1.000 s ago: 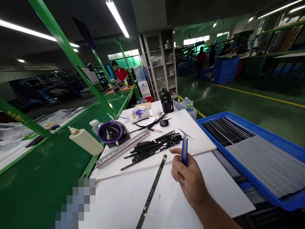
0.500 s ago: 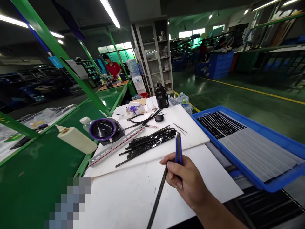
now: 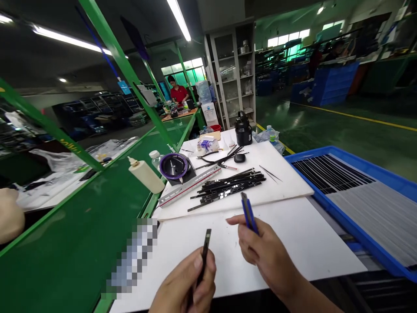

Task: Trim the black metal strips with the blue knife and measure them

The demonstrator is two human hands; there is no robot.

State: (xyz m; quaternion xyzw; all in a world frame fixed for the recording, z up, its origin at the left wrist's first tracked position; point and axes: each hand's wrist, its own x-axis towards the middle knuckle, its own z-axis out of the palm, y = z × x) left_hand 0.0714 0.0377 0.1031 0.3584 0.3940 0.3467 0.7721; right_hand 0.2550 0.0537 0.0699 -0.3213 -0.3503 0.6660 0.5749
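My right hand (image 3: 265,256) is closed around a blue utility knife (image 3: 248,211) whose tip points up and away, above the white board (image 3: 299,243). My left hand (image 3: 187,284) has come in at the bottom edge and pinches a thin black strip (image 3: 205,250) upright between thumb and fingers. Just beyond both hands, a pile of several similar black strips (image 3: 230,188) lies on a second white board (image 3: 283,178), beside a long metal ruler (image 3: 190,186).
A blue tray (image 3: 387,256) of black and grey strips sits at the right. A cream squeeze bottle (image 3: 145,174), purple-rimmed round dish (image 3: 173,165), black jug (image 3: 243,129) and tweezers (image 3: 270,173) lie farther back. Green frame posts (image 3: 130,74) rise at the left. A person in red (image 3: 179,93) works far off.
My left hand has entered and lifted the black strip that lay on the white board. My right hand with the knife shifted slightly right, and the view swung left.
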